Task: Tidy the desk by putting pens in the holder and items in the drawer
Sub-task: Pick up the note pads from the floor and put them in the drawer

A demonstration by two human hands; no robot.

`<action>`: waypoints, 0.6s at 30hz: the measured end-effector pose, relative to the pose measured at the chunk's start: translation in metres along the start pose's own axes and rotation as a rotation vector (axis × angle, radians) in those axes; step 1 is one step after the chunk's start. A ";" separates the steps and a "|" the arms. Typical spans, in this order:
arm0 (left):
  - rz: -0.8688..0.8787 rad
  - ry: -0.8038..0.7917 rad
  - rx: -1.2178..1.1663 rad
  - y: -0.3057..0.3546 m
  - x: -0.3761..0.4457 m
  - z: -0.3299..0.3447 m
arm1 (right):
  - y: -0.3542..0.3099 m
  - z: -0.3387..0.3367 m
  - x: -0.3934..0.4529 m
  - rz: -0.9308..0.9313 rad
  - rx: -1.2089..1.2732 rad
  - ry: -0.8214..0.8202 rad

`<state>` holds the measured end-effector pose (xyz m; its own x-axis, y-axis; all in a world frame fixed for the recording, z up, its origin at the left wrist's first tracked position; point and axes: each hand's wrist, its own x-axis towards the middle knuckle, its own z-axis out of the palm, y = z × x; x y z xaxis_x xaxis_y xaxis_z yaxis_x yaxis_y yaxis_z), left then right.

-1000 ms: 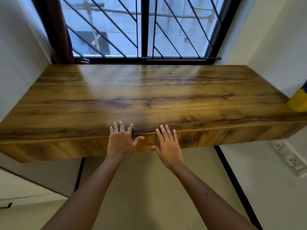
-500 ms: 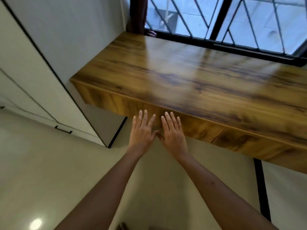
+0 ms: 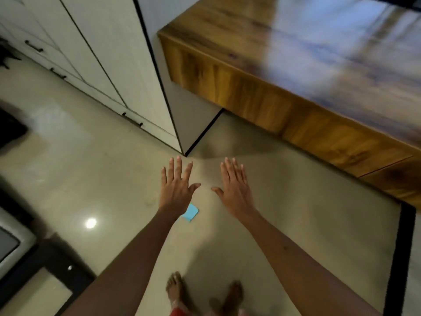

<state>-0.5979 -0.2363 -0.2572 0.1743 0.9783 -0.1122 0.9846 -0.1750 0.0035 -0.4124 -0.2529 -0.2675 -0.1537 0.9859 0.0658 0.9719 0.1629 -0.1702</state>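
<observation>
At upper right I see the wooden bench (image 3: 296, 53), blurred. Over the floor (image 3: 114, 179) my left hand (image 3: 176, 190) and right hand (image 3: 235, 190) hover, fingers spread wide, holding nothing. A blue note (image 3: 191, 213) lies below them.

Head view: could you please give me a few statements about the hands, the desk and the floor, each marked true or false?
1. Both the left hand and the right hand have straight, spread fingers. True.
2. The right hand rests on the wooden desk. False: it is held out over the floor, apart from the desk.
3. A small light blue item lies on the floor, partly behind the left wrist. True.
4. The left hand grips a pen. False: it holds nothing.
5. Pens lie on the visible desk top. False: none show.
</observation>
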 end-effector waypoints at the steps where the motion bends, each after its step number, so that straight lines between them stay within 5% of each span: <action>1: -0.007 -0.006 -0.003 -0.010 -0.005 0.007 | -0.011 0.008 -0.001 -0.007 0.013 -0.020; 18: 0.006 -0.043 -0.016 -0.074 -0.035 0.076 | -0.085 0.080 -0.007 0.002 0.080 -0.152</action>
<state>-0.6783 -0.2656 -0.3291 0.1795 0.9715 -0.1549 0.9837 -0.1786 0.0200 -0.5079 -0.2710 -0.3317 -0.1827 0.9796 -0.0834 0.9560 0.1572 -0.2479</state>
